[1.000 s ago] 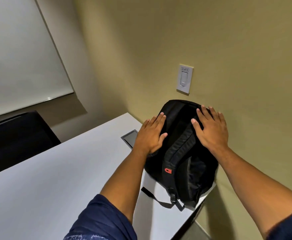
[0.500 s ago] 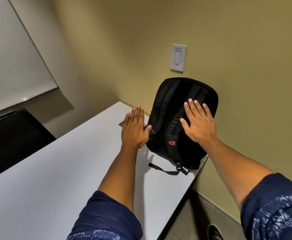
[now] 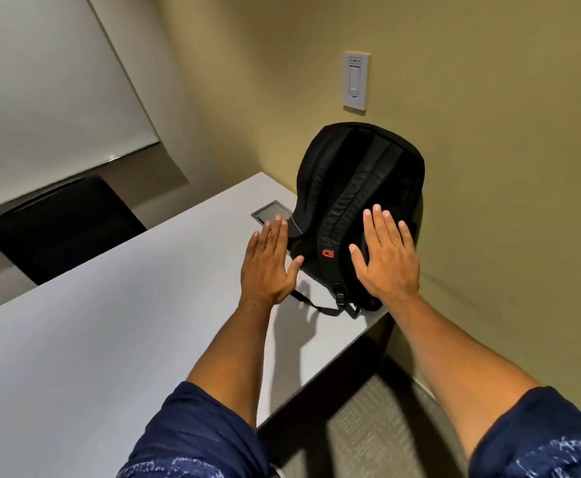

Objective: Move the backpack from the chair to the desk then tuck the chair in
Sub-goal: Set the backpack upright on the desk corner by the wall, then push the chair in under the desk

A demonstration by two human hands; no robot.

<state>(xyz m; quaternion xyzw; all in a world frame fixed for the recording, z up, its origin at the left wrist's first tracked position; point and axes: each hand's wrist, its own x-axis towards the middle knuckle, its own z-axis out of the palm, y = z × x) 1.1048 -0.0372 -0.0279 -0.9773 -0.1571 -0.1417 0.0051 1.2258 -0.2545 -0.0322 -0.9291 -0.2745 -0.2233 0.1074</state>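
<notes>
The backpack [image 3: 358,208] stood upright at the far corner of the desk [image 3: 109,322], against the wall. Both hands showed a wide, empty grip: left hand [image 3: 268,267] beside it, right hand [image 3: 387,260] flat before its straps. Correct practice was to confirm it stood stable before attending to the chair.

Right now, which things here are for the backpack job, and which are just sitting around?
For the job:
backpack, standing on the desk
left hand and right hand, both open

Just around:
wall switch
desk's grey hatch
black chair across the desk
</notes>
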